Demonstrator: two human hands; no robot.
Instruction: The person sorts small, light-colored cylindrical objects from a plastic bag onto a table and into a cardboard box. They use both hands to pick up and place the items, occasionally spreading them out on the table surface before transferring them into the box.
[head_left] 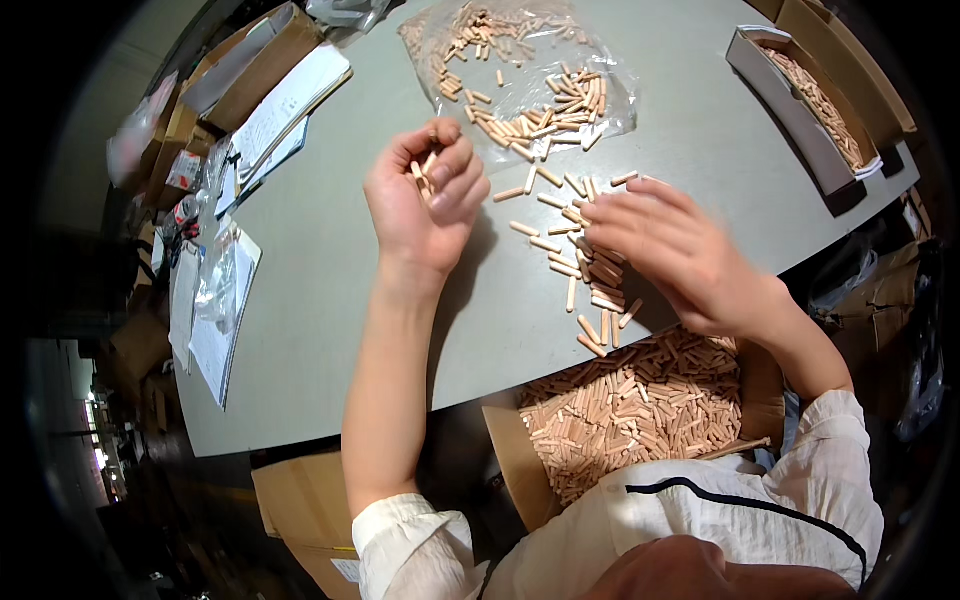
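Observation:
My left hand (428, 195) is raised over the table, palm up, its fingers curled around a few small wooden dowel pins (422, 176). My right hand (672, 245), slightly blurred, has its fingers stretched out along the right side of a loose pile of dowel pins (565, 262) on the tabletop. Its palm faces the pile, and whether any pin sits under the fingers is hidden. Beyond both hands lies a clear plastic bag (620, 75) with many dowel pins on and in it.
Below the table's front edge stands a cardboard box (508, 425) full of dowel pins. A long carton (790, 125) of pins is on the grey table (320, 240) at right. Papers (290, 105), a notebook (222, 350) and an open box (255, 65) line the left edge.

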